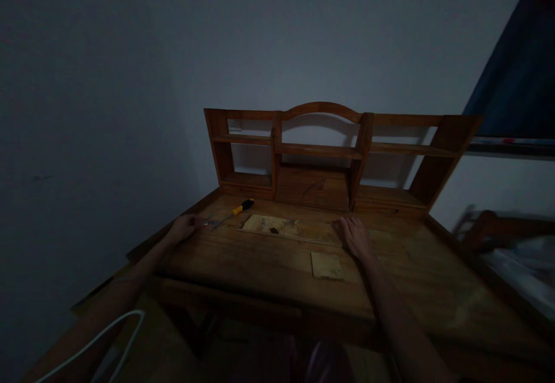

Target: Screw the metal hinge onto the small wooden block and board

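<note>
Where my left hand (185,228) lies on the desk (225,261), its fingertips are at a cluster of small metal pieces (212,223), left of centre; too dim to identify them as screws. Cannot tell whether the fingers pinch one or only touch. Just beside the pieces, the screwdriver (237,211) lies slantwise, shaft toward them, yellow-and-black handle pointing away from me toward the shelf (321,150).

Right of the screwdriver: a rough, pale patch (260,224) in the desktop, with splintered wood and a dark spot; hole or chip, cannot tell. A long strip runs on from it toward my right hand (356,238), which rests palm down, fingers loosely bent, relaxed rather than gripping. Nearer me, left of that wrist, a squarish board (326,265) lies flat.

Shelf stands along the far edge, against the wall (277,41). Outlet (235,125) visible through its upper left opening. Dark curtain (515,65) at far right; white cord (137,313) beside my left forearm.
</note>
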Demonstrator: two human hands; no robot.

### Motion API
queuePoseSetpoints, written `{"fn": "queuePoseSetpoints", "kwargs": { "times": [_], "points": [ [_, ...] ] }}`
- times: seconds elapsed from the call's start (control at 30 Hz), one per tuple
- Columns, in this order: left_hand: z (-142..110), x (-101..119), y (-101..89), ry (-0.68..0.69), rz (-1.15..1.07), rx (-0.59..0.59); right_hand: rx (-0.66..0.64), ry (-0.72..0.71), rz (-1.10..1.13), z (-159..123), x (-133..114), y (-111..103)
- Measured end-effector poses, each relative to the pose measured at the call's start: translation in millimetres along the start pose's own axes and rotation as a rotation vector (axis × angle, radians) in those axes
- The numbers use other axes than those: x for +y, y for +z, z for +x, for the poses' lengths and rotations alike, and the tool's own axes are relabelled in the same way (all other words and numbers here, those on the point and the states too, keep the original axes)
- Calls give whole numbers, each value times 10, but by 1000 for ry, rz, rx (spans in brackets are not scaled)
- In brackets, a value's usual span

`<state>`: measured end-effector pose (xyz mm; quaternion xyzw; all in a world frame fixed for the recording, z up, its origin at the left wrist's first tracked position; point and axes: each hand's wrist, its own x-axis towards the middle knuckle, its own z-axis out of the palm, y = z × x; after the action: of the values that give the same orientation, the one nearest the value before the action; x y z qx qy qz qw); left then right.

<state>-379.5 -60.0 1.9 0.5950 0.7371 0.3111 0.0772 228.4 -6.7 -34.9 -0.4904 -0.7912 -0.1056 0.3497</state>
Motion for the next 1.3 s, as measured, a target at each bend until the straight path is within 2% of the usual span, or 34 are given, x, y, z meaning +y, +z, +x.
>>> {"fn": "queuePoseSetpoints", "kwargs": {
  "times": [0.13, 0.4, 0.57, 0.67, 0.73, 0.8, 0.9, 0.97, 1.07, 1.17, 1.23, 1.3],
  "points": [
    [-43, 68, -53, 8, 0, -84, -2, 21, -24, -3, -11, -9],
    [-111, 54, -41, 57, 91, -32, -18, -32, -67, -11, 37, 37],
    [-196, 105, -57, 90, 158, 16, 9, 25, -97, -4, 28, 31],
    [-209, 278, -27, 148, 163, 96, 17, 28, -118, 10, 6, 8],
    [-197, 535, 49, 178, 115, 129, 36, 37, -114, 18, -13, -9],
    [-179, 921, 194, 219, 32, 121, 64, 56, -100, 25, -34, -25],
    [-170, 1659, 575, 428, -127, 105, 81, 69, -64, 32, -71, -41],
    [-186, 2168, 930, 569, -228, -32, 76, 66, -33, 33, -100, -43],
    [-251, 2807, 1516, 660, -386, -193, 63, 56, 32, 30, -149, -28],
    [-327, 3175, 1997, 753, -450, -256, 66, 64, 90, 30, -191, 4],
    [-359, 3255, 2195, 786, -459, -265, 77, 58, 111, 36, -206, 30],
    [-376, 3239, 2298, 811, -462, -280, 74, 49, 134, 44, -211, 55]
  ]
}}
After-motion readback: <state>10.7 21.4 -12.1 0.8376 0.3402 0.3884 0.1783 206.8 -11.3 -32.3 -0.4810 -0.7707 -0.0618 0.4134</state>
